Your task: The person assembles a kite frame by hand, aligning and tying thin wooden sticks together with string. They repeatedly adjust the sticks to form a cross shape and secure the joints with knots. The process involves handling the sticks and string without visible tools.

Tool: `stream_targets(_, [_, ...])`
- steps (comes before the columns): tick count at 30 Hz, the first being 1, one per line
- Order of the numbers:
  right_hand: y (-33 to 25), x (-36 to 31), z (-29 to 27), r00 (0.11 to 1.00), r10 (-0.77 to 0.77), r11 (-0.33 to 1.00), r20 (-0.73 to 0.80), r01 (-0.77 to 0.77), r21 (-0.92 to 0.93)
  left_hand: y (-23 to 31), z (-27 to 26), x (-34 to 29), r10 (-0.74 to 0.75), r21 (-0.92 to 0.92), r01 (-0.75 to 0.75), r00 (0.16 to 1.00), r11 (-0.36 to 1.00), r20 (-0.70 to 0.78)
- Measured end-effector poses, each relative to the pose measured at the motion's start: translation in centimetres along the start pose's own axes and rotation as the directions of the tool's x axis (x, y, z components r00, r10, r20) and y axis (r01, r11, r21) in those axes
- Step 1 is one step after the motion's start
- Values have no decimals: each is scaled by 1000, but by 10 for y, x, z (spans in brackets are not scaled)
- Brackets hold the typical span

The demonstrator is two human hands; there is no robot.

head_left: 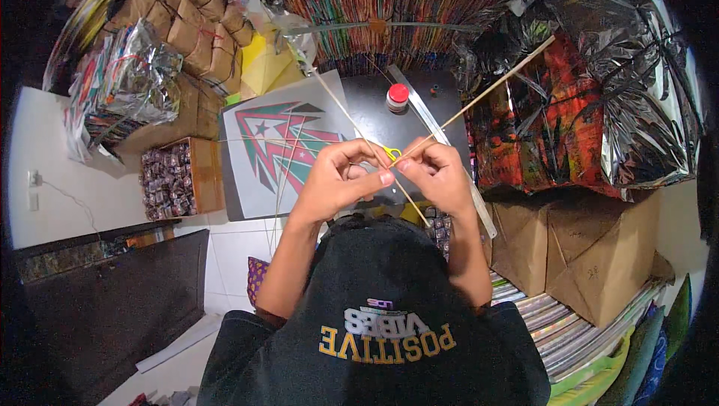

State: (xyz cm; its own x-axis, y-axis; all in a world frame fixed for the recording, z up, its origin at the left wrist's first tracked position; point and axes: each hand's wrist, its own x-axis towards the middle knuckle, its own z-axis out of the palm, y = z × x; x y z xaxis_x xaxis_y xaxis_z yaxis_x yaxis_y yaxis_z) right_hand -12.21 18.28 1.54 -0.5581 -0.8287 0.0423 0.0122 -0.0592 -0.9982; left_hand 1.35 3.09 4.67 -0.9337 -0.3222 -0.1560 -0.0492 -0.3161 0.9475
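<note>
Close in front of my chest, two thin bamboo sticks cross between my fingertips. My left hand (346, 178) is closed in a pinch on one bamboo stick (338, 103), which slants from the upper left down to the lower right. The other bamboo stick (503, 80) runs out to the upper right, its near end pinched by my right hand (434, 172). The fingertips of both hands almost meet where the sticks cross. Just behind them a yellow looped handle (392, 153) shows, partly hidden by my fingers.
A dark table (359, 95) bears a sheet with a red, green and black star design (288, 140), a red-capped bottle (398, 97) and a long metal ruler (425, 110). Wrapped bundles (198, 35) stand left, a large plastic-wrapped pack (554, 114) and cardboard boxes (592, 249) right.
</note>
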Motion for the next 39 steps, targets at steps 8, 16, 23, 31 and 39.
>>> stream_targets(8, [31, -1, -20, 880, 122, 721, 459, -397, 568, -11, -12, 4, -34, 22, 36, 998, 999, -61])
stream_targets(16, [29, -3, 0, 943, 158, 499, 293, -332, 801, -14, -1, 4, -20, -69, 15, 997, 998, -72])
stream_targets(23, [22, 1, 11, 997, -57, 994, -45, 52, -97, -12, -10, 6, 13, -32, -14, 999, 999, -42])
stream_targets(31, [-1, 7, -2, 976, -204, 902, 75, 217, -374, -15, -12, 9, -14, 22, 14, 1000, 1000, 11])
stream_targets(39, [21, 7, -4, 951, -273, 911, 145, 304, -278, -16, -12, 7, -159, -37, 161, 985, 986, 63])
